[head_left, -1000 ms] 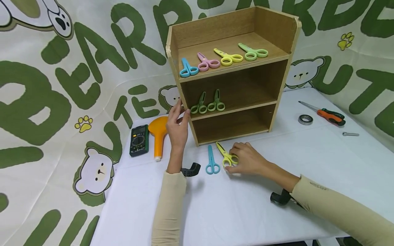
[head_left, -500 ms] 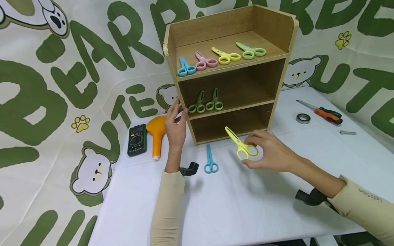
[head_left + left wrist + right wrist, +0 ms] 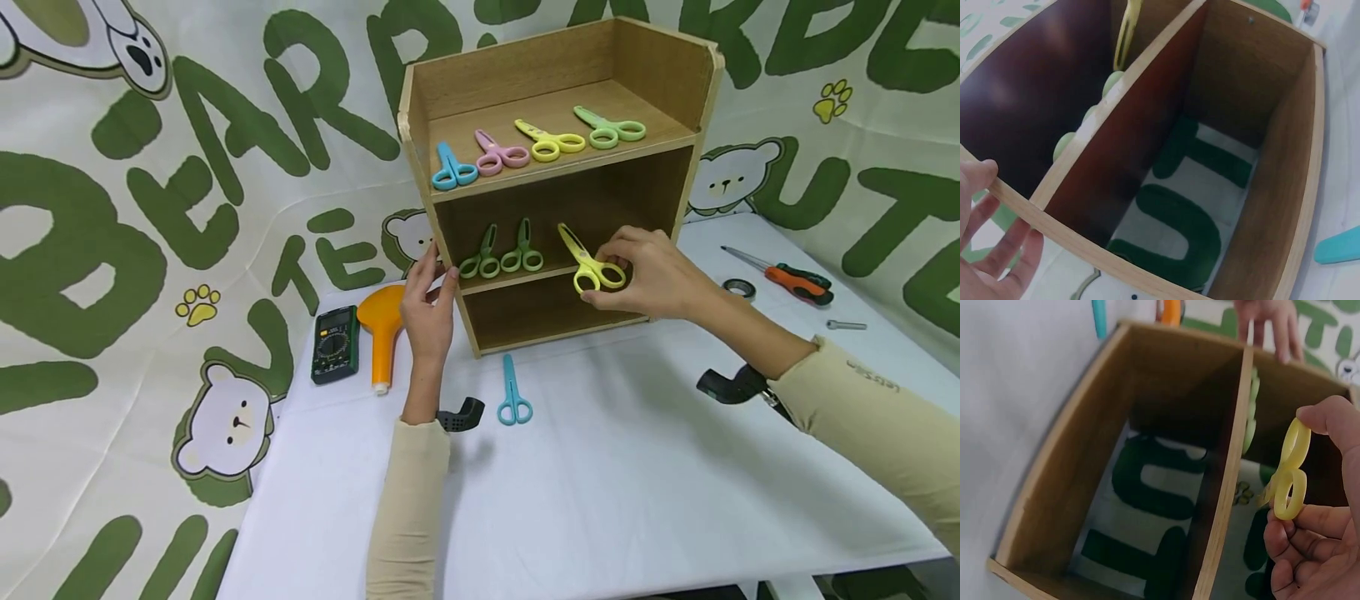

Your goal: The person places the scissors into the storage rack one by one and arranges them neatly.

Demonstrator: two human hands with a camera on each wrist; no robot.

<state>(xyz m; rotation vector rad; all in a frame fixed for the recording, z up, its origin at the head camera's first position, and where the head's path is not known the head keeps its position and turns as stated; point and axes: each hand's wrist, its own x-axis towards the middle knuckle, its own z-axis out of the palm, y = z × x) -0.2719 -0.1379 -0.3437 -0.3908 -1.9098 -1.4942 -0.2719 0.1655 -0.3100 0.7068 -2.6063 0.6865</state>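
A three-level wooden shelf (image 3: 558,50) stands on the white table. My right hand (image 3: 648,271) pinches yellow scissors (image 3: 592,262) by the handles, in front of the middle level. In the right wrist view their handle loops (image 3: 1291,487) sit between thumb and fingers. My left hand (image 3: 429,312) rests on the shelf's left side; in the left wrist view the thumb (image 3: 979,175) touches the panel edge and the fingers lie outside. Two green scissors (image 3: 522,250) occupy the middle level at left. Blue scissors (image 3: 512,392) lie on the table before the shelf.
The top level carries blue (image 3: 453,169), pink (image 3: 501,156), yellow (image 3: 551,143) and green scissors (image 3: 609,132). Left of the shelf lie a multimeter (image 3: 335,343) and an orange-handled object (image 3: 382,333). Tape (image 3: 739,288), screwdrivers (image 3: 798,285) and a small metal piece (image 3: 846,325) lie at right.
My right hand has lifted the yellow scissors off the table, moved them right, then up to the middle level. The left hand has stayed on the shelf's side.
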